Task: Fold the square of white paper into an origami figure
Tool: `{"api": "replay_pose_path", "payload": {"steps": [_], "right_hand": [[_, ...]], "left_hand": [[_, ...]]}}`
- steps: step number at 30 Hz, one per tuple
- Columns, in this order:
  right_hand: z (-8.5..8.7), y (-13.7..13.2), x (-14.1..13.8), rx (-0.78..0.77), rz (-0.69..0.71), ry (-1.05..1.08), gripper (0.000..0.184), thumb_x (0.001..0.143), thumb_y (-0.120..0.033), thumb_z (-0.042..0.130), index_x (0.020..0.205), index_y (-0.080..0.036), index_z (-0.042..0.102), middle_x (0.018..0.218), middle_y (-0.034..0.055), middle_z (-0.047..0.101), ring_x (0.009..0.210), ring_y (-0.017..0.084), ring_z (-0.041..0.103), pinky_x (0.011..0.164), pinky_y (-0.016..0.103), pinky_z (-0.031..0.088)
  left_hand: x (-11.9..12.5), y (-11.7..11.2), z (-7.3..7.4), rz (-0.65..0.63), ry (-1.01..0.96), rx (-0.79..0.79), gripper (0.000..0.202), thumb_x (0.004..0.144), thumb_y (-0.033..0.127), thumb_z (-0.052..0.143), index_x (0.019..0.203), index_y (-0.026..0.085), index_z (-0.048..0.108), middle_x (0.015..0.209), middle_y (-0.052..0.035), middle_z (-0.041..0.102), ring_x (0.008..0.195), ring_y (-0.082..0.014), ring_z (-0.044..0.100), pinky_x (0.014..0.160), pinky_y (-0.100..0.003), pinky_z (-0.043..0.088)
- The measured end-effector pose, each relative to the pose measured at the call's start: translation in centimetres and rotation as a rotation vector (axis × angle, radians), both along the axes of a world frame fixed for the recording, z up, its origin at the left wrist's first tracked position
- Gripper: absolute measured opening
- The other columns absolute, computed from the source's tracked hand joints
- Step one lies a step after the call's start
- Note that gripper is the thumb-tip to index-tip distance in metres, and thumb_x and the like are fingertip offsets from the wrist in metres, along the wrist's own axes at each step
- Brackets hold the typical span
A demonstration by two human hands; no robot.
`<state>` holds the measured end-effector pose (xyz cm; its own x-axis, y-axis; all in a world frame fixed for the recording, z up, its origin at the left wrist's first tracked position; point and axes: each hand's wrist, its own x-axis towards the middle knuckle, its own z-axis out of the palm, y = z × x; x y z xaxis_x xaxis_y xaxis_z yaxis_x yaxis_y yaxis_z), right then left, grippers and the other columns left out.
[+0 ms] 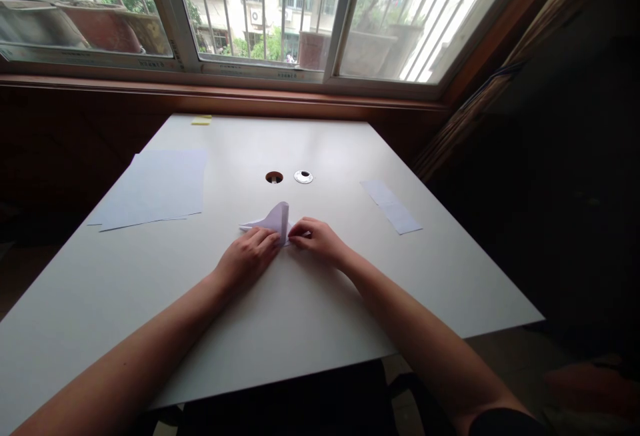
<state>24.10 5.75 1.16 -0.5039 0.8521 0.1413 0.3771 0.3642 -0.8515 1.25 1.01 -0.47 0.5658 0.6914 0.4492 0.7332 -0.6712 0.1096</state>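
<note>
A folded sheet of white paper (277, 217) lies near the middle of the white table, with one flap standing up and a pointed end reaching left. My left hand (249, 253) rests on its near side, fingers together and pressing the paper down. At the right end of the fold, my right hand (317, 239) pinches the paper's edge between thumb and fingers. Part of the paper is hidden behind both hands.
Several flat paper sheets (160, 186) lie at the left of the table (340, 309). A paper strip (391, 207) lies at the right. Behind the fold are a cable hole (274, 177) and its round cover (303, 177). Yellow sticky notes (201, 120) sit at the far edge.
</note>
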Motion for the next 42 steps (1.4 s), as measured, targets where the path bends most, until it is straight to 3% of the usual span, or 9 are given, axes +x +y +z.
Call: {"api": "replay_pose_path", "payload": {"steps": [7,15,19,23,27,34,42], "right_hand": [[-0.1,0.0,0.1,-0.015,-0.002,0.001,0.006,0.081,-0.025,0.068,0.085,-0.020,0.069,0.090,0.0021,0.066,0.080,0.015,0.065,0.079,0.031,0.054],[-0.2,-0.1,0.1,0.038,0.053,-0.029,0.010,0.084,-0.026,0.068,0.091,-0.021,0.073,0.093,0.0029,0.067,0.083,0.015,0.065,0.079,0.030,0.053],[0.0,-0.3,-0.1,0.086,0.112,-0.016,0.010,0.085,-0.027,0.068,0.093,-0.022,0.072,0.095,0.0032,0.068,0.082,0.015,0.064,0.078,0.028,0.053],[-0.2,-0.4,-0.2,0.118,0.156,0.025,0.011,0.086,-0.023,0.064,0.096,-0.022,0.071,0.099,0.0038,0.067,0.085,0.015,0.065,0.080,0.028,0.054],[-0.4,-0.3,0.0,0.110,0.121,0.044,0.014,0.085,-0.020,0.060,0.097,-0.020,0.068,0.099,0.0043,0.066,0.088,0.016,0.065,0.079,0.028,0.054],[0.2,-0.4,0.6,-0.060,0.040,0.076,0.022,0.082,-0.025,0.061,0.104,-0.020,0.063,0.101,0.0032,0.070,0.088,0.017,0.065,0.081,0.030,0.052],[0.0,-0.4,1.5,-0.124,-0.025,0.134,0.023,0.094,-0.037,0.053,0.109,-0.022,0.063,0.106,0.0029,0.070,0.098,0.019,0.065,0.091,0.037,0.050]], "left_hand": [[0.2,-0.4,-0.2,-0.012,-0.038,-0.030,0.027,0.097,0.029,0.052,0.121,0.015,0.055,0.114,-0.0116,0.064,0.107,-0.0271,0.059,0.091,-0.042,0.053],[0.6,-0.3,0.3,0.085,-0.114,-0.069,0.024,0.098,0.035,0.052,0.115,0.018,0.054,0.107,-0.0087,0.064,0.101,-0.0258,0.061,0.084,-0.040,0.054],[0.8,-0.4,0.5,0.131,-0.222,-0.129,0.043,0.097,0.041,0.054,0.132,0.019,0.043,0.120,-0.0120,0.058,0.093,-0.0222,0.064,0.071,-0.033,0.056],[0.6,-0.3,0.5,0.077,-0.271,-0.107,0.055,0.096,0.038,0.056,0.143,0.020,0.034,0.125,-0.0133,0.059,0.099,-0.0239,0.062,0.085,-0.040,0.055],[0.6,-0.2,0.5,-0.046,-0.223,-0.014,0.056,0.095,0.030,0.058,0.146,0.021,0.036,0.132,-0.0129,0.058,0.115,-0.0284,0.055,0.100,-0.046,0.048],[0.7,-0.5,0.8,-0.111,-0.064,0.044,0.051,0.096,0.021,0.052,0.146,0.025,0.042,0.145,-0.0106,0.051,0.123,-0.0295,0.052,0.104,-0.048,0.046],[0.5,-0.6,0.4,-0.078,0.044,0.052,0.052,0.095,0.018,0.048,0.146,0.026,0.045,0.122,-0.0129,0.062,0.105,-0.0285,0.059,0.095,-0.049,0.050]]}}
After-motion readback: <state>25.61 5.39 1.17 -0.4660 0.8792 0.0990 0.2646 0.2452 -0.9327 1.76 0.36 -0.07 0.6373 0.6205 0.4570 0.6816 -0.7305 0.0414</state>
